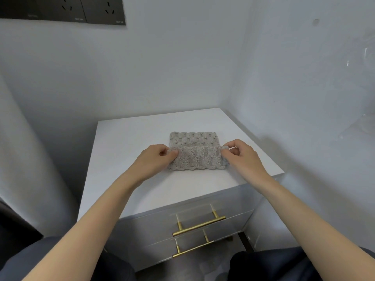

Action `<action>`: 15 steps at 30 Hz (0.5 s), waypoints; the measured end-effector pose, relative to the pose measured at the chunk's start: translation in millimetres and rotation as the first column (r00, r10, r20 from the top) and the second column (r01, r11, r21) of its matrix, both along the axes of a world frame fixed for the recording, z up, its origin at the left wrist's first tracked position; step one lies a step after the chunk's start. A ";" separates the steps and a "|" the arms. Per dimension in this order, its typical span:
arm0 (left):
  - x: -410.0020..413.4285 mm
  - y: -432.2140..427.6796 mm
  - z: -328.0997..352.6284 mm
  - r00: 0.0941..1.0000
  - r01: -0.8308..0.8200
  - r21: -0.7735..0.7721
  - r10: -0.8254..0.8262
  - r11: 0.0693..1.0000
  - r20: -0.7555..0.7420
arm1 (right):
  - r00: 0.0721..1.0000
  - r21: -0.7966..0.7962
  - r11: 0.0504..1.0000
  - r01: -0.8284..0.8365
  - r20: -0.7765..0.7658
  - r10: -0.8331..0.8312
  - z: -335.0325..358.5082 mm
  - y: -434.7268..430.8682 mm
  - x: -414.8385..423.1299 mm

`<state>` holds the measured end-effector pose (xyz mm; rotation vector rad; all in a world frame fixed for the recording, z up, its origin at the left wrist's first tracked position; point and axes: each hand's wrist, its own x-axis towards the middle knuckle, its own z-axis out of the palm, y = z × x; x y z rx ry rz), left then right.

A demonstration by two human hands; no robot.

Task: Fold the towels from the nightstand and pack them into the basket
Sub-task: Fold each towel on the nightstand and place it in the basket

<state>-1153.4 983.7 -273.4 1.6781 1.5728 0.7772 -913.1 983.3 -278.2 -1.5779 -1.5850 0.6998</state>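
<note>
Head view, nearest first: dark trousers cover the knees at the bottom edge, and two bare forearms reach forward over them. Beyond the knees stands the nightstand, a pale grey box with two glossy drawer fronts. Each front carries a slim brass bar, the upper handle above the lower handle. Its flat top is a smooth, matte white worktop with square corners.

On the middle of that worktop lies the towel, a small grey rectangle of fluffy pile. The near part is doubled over, showing a softer, ribbed underside, with a wavy fold line along its near edge. The far part lies flat, with rows of puffy, rounded bumps.

The hands are apart, one at each short end of the towel. The left hand pinches the folded flap's left corner between thumb and curled fingers. The right hand pinches the right corner the same way.

Farther back, plain white walls meet in a corner, and a dark socket panel sits high on the left.
</note>
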 end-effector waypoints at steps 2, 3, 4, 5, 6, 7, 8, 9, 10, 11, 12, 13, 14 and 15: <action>2.1 0.8 -1.4 0.999 -0.033 0.013 0.033 0.999 -0.043 | 0.999 -0.043 0.998 0.042 0.007 -0.042 -0.7 1.9 -1.0; 3.1 1.3 -2.2 0.996 -0.053 0.026 0.055 0.998 -0.073 | 0.998 -0.058 0.996 0.065 0.014 -0.064 -0.9 2.2 -1.5; 4.1 2.3 -3.0 0.991 -0.075 0.041 0.079 0.996 -0.103 | 0.996 -0.067 0.994 0.088 0.022 -0.086 -1.0 3.2 -2.3; 5.0 3.3 -4.0 0.986 -0.097 0.054 0.103 0.994 -0.131 | 0.994 -0.071 0.992 0.107 0.034 -0.105 -1.2 3.7 -2.7; 5.4 4.6 -5.1 0.980 -0.118 0.061 0.126 0.991 -0.151 | 0.992 -0.074 0.990 0.123 0.050 -0.119 -1.6 4.4 -3.7; 5.8 5.6 -6.2 0.975 -0.135 0.063 0.144 0.989 -0.167 | 0.989 -0.075 0.988 0.135 0.067 -0.130 -2.0 4.9 -4.5; 6.2 6.8 -7.4 0.971 -0.149 0.063 0.159 0.987 -0.181 | 0.986 -0.074 0.987 0.146 0.086 -0.140 -2.6 5.5 -5.6; 6.5 7.5 -8.5 0.966 -0.160 0.065 0.170 0.985 -0.196 | 0.983 -0.068 0.985 0.158 0.106 -0.150 -3.2 5.8 -6.5; 7.1 8.1 -9.4 0.960 -0.172 0.070 0.183 0.983 -0.213 | 0.979 -0.057 0.984 0.169 0.130 -0.160 -4.0 6.2 -7.7; 7.8 8.2 -10.3 0.951 -0.187 0.082 0.201 0.979 -0.234 | 0.973 -0.038 0.983 0.178 0.158 -0.170 -4.7 6.0 -9.2; 8.8 8.0 -11.1 0.941 -0.202 0.104 0.223 0.974 -0.254 | 0.964 -0.004 0.983 0.186 0.194 -0.182 -5.2 5.4 -11.3; 10.2 7.6 -11.9 0.932 -0.214 0.134 0.243 0.968 -0.270 | 0.951 0.048 0.980 0.191 0.237 -0.197 -5.6 4.2 -13.5; 11.9 7.1 -12.9 0.925 -0.220 0.167 0.259 0.961 -0.276 | 0.935 0.118 0.975 0.187 0.284 -0.214 -5.4 2.8 -15.9; 13.4 6.7 -13.8 0.924 -0.221 0.195 0.269 0.956 -0.273 | 0.916 0.200 0.967 0.161 0.334 -0.222 -4.5 0.7 -18.6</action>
